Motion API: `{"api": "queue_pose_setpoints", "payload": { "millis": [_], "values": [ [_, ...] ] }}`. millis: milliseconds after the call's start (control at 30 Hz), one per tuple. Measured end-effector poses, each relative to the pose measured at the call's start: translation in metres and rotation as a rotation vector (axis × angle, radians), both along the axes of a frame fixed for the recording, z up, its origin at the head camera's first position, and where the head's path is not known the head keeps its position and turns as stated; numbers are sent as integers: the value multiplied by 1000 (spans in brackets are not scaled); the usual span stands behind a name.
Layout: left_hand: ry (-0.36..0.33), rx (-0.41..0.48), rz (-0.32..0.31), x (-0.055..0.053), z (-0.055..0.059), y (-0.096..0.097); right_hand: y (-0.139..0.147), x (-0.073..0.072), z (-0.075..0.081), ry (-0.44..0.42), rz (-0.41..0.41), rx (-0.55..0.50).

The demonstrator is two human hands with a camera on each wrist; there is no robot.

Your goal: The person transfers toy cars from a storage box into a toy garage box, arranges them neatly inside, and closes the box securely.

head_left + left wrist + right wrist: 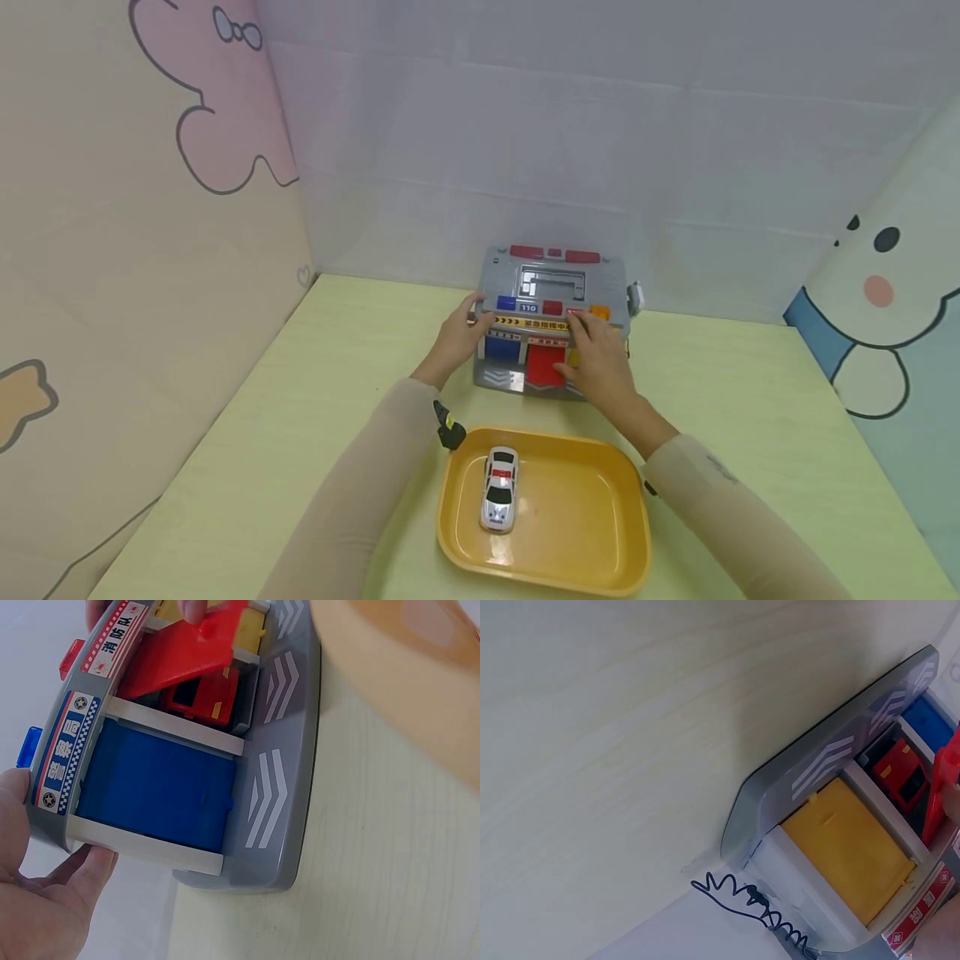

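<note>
Garage is parked at 12 o'clock from tray, side clasped by left grip; red door is propped by loosely spread right grip, could get dropped onto red car if that touch slips.

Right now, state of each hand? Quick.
Left hand: closed, gripping the toy garage at its left end.
Right hand: holding the red door partly raised, thumb on it.

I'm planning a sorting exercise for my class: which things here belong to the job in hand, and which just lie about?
In the job:
- toy garage, gripped by the left hand
- raised red door, touched by the right hand
- red toy car inside

Apparently lying about:
- yellow tray
- white toy car in it
</note>
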State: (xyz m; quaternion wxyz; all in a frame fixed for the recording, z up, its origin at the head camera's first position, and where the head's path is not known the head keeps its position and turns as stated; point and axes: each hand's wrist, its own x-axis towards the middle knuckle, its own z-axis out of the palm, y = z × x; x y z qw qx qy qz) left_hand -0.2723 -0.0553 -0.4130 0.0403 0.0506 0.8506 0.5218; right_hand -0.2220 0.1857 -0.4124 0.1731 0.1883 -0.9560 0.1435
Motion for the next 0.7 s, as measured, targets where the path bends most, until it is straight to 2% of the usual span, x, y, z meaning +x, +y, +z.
{"api": "queue_pose_setpoints", "payload": {
  "millis": [100, 433, 700],
  "values": [
    [-4, 1, 5, 0, 0, 0, 1, -1, -3, 39, 6, 29],
    [3, -4, 17, -4, -6, 0, 1, -9, -16, 86, -19, 94],
    [1, -10, 14, -1, -2, 1, 0, -14, -26, 161, -49, 132]
  ]
}}
